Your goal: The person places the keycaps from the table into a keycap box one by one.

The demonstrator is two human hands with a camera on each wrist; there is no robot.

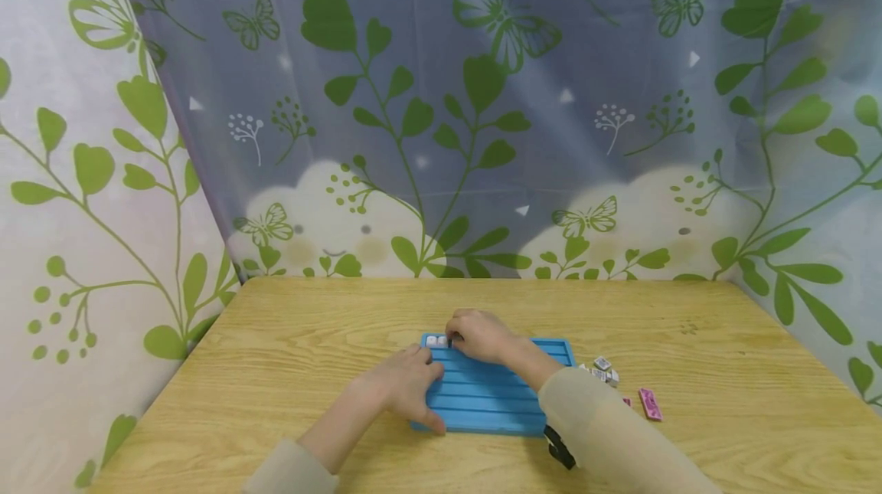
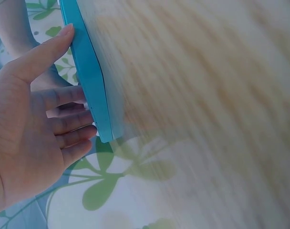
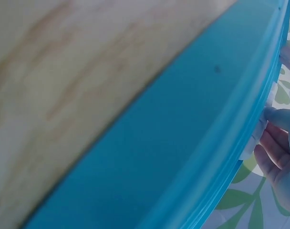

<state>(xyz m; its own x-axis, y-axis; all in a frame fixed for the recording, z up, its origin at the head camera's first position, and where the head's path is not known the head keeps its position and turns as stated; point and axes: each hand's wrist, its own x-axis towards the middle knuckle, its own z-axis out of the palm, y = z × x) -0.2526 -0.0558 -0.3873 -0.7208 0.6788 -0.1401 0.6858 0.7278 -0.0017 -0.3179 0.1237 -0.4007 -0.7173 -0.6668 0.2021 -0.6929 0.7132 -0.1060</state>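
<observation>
A blue ridged tray [image 1: 489, 390] lies on the table in front of me. Small white blocks [image 1: 436, 341] stand side by side in its far left corner. At the end of that short row, my right hand [image 1: 482, 335] has its fingers curled and pinches a small piece, mostly hidden by the fingertips. In the right wrist view, its fingertips meet the white blocks [image 3: 255, 136] behind the tray's rim. My left hand [image 1: 408, 383] rests along the tray's left side, fingers spread at the edge and thumb at the near left corner. Its thumb touches the blue side wall [image 2: 90, 71] in the left wrist view.
Several loose white pieces with dark print [image 1: 602, 373] lie right of the tray, partly behind my right sleeve [image 1: 606, 425]. A pink printed piece [image 1: 650, 404] lies further right on the wooden table [image 1: 310, 333]. A leaf-patterned curtain [image 1: 427, 134] hangs behind the table.
</observation>
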